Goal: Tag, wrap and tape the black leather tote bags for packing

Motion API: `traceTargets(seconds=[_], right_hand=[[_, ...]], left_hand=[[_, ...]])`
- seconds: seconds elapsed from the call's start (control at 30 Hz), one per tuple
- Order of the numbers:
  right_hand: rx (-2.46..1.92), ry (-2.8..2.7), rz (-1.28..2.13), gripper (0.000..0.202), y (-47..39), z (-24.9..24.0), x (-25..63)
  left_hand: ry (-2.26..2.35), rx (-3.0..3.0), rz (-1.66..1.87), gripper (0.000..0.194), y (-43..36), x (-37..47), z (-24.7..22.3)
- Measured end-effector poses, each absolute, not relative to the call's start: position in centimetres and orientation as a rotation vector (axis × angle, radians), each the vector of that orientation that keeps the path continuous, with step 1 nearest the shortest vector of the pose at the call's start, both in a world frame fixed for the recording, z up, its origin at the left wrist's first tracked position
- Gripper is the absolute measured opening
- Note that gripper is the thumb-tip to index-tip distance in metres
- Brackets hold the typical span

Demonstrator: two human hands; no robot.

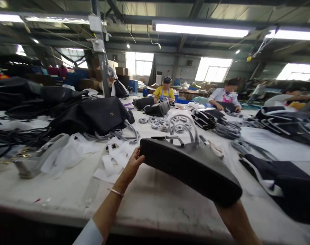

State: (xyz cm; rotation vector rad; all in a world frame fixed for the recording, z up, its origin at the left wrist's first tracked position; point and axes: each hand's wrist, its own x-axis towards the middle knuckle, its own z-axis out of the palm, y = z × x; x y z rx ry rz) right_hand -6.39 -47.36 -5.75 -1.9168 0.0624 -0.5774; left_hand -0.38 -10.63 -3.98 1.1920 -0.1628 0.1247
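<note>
A black handbag with grey wrapped handles is tilted above the table, its long flat bottom turned toward me. My left hand is closed on the bag's left end, the thumb on the near side. At the right end, my right hand supports the bag from beneath and behind; its fingers are hidden by the bag, and mostly the wrist shows. The grey handles stand up behind the bag. White paper scraps lie just left of my left hand.
Black bags pile up on the left, near crumpled white wrapping. More dark bags lie at right. Rolled grey straps sit mid-table. Across the table, two people handle bags. A post rises behind.
</note>
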Motion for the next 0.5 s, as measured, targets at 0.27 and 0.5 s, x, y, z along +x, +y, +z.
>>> traceTargets(seconds=[0.27, 0.5], right_hand=[[-1.554, 0.227, 0.116, 0.050, -47.3, -7.0, -10.1], [-1.474, 0.254, 0.187, 0.043, -48.0, -5.6, -7.8]], left_hand=[[0.076, 1.725, 0.028, 0.066, -8.4, -9.3, -6.4], [-0.394, 2.496, 0.609, 0.071, -10.9, -10.7, -0.2]])
